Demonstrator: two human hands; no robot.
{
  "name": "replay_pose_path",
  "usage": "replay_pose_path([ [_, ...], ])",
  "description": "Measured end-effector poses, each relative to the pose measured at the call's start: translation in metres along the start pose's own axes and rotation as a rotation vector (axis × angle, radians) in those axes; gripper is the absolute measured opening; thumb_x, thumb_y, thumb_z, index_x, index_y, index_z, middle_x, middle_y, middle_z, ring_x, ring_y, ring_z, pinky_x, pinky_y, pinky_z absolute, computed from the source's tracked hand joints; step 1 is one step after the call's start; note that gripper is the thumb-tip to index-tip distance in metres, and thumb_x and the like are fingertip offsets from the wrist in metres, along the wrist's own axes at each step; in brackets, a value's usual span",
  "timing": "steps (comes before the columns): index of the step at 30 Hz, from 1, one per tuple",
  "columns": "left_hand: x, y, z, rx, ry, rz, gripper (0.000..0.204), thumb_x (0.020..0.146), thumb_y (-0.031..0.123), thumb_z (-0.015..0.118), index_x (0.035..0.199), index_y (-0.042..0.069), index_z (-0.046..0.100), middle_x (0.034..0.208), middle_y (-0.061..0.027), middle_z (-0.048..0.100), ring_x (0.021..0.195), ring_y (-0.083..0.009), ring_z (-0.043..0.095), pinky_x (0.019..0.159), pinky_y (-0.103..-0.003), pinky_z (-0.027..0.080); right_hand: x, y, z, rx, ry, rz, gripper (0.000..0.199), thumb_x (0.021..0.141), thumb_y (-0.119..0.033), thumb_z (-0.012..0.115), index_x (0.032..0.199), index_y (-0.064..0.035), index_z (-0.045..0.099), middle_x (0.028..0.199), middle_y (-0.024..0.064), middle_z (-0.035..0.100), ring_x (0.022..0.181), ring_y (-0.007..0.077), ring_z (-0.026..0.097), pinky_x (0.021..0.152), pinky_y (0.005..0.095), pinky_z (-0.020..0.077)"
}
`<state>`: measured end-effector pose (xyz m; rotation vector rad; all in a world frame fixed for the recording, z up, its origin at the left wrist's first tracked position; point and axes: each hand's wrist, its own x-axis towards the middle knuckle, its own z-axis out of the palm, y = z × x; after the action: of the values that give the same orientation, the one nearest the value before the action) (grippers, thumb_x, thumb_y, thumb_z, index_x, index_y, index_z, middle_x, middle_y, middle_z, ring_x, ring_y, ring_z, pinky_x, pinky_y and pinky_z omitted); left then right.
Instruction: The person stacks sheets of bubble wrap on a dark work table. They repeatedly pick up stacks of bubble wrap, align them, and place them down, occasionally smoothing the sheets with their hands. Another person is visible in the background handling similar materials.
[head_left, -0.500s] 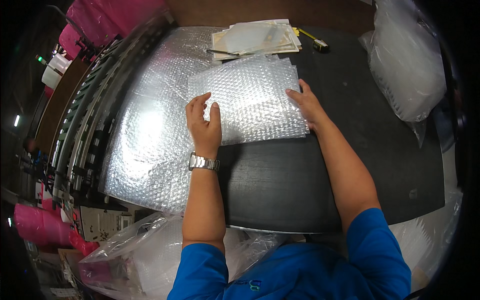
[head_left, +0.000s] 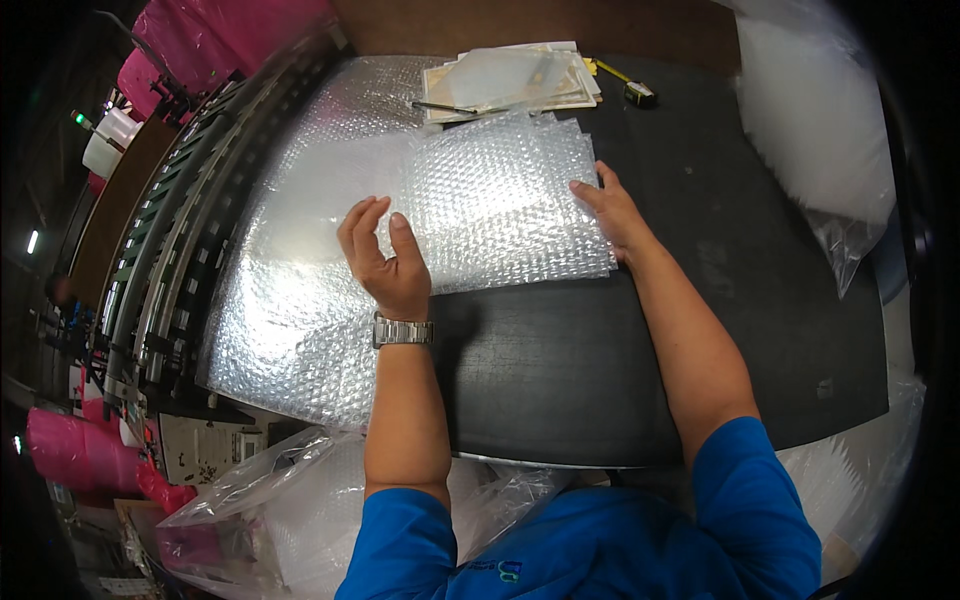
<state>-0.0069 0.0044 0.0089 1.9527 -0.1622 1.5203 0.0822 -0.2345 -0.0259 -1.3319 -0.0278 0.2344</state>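
While the right hand (head_left: 615,215) presses flat on the bubble-wrap stack (head_left: 505,195), the left hand's (head_left: 385,260) grip hovers released, fingers spread.

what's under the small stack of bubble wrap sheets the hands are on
The stack of bubble wrap sheets lies partly on a larger bubble wrap sheet and partly on the black table. Anything beneath its middle is covered.

the folded bubble wrap (head_left: 505,200) hides part of the paper stack (head_left: 510,80); the clear bag (head_left: 815,120) is cut off at the top edge.
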Motion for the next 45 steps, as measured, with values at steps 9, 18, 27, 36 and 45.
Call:
replay_pose_path([
  [9,-0.005,-0.03,-0.006,0.564,-0.266,-0.298,0.041,0.081,0.029,0.056,0.115,0.006,0.055,0.126,-0.025,0.04,0.121,-0.0375,0.035,0.101,-0.047,0.024,0.001,0.002,-0.002,0.051,-0.016,-0.012,0.084,0.08,-0.02,0.063,0.139,-0.0018,0.006,0.129,0.0281,0.035,0.11,0.0314,0.047,0.082,0.04,0.0479],
  [18,-0.017,-0.015,0.003,0.085,-0.926,-0.451,0.044,0.082,0.03,0.059,0.12,0.01,0.053,0.133,-0.0214,0.039,0.115,-0.0369,0.045,0.095,-0.039,0.037,-0.004,-0.002,0.002,0.066,-0.021,0.0,0.083,0.081,-0.02,0.063,0.139,-0.0002,0.007,0.127,0.0273,0.038,0.108,0.0295,0.049,0.083,0.0382,0.0475],
  [27,-0.014,-0.021,-0.001,0.509,-1.052,-0.286,0.064,0.074,0.048,0.062,0.128,0.019,0.045,0.139,-0.0217,0.028,0.128,-0.0373,0.028,0.099,-0.054,0.025,-0.004,-0.003,0.001,0.079,-0.026,0.005,0.085,0.08,-0.017,0.064,0.139,-0.0011,0.005,0.128,0.0258,0.037,0.107,0.0288,0.051,0.081,0.0386,0.0491],
  [36,-0.019,-0.008,0.01,0.669,-0.969,-0.332,0.062,0.077,0.052,0.056,0.129,0.018,0.045,0.13,-0.0231,0.038,0.118,-0.0404,0.037,0.094,-0.049,0.035,-0.004,-0.002,0.001,0.06,-0.044,-0.028,0.091,0.077,-0.018,0.068,0.139,0.0011,0.003,0.13,0.0266,0.035,0.108,0.0292,0.05,0.079,0.0365,0.0498],
  [45,-0.03,-0.027,0.017,0.134,-0.785,-0.307,0.052,0.078,0.033,0.064,0.123,0.013,0.049,0.123,-0.0184,0.045,0.103,-0.0281,0.049,0.082,-0.036,0.045,0.003,0.006,-0.003,0.085,-0.069,-0.035,0.09,0.077,-0.011,0.065,0.138,0.0018,0.001,0.128,0.0277,0.036,0.106,0.0292,0.051,0.078,0.0358,0.0505],
])
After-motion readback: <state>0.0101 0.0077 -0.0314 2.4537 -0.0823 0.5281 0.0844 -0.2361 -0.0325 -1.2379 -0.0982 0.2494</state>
